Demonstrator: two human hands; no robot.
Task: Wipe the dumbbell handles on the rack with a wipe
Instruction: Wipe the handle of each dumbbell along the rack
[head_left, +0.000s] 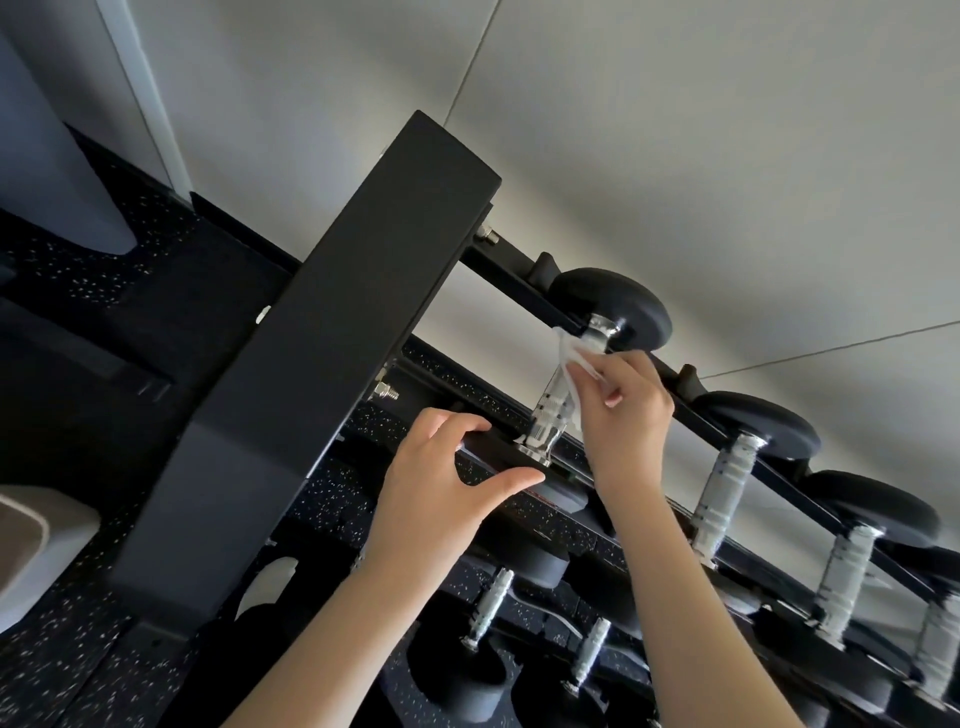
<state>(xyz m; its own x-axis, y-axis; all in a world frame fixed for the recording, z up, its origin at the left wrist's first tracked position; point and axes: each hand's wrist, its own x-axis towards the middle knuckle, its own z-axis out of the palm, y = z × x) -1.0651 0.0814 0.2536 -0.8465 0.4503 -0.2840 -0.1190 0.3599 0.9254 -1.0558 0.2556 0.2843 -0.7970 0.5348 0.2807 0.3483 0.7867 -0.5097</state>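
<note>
**A:** Up on the top shelf of the rack (332, 291), from the head view, your right hand (623, 410) reaches in from below with the wrist bent, fingers curled round a crumpled white wipe (571, 358).

**B:** yep, and that wipe's pressed against the upper part of the first dumbbell handle (551, 410), the chrome one nearest the black upright. Hand sits just to the right of the handle, touching it through the wipe.

**A:** Your left hand (441, 483)?

**B:** Forearm comes up from the bottom of the frame, fingers hooked over the front rail (498, 452), thumb pinching underneath it. So it's gripping the rail, just left of the handle's lower end.

**A:** Other dumbbells (727, 483) line up to the right along the same shelf, more on the shelf below.
</note>
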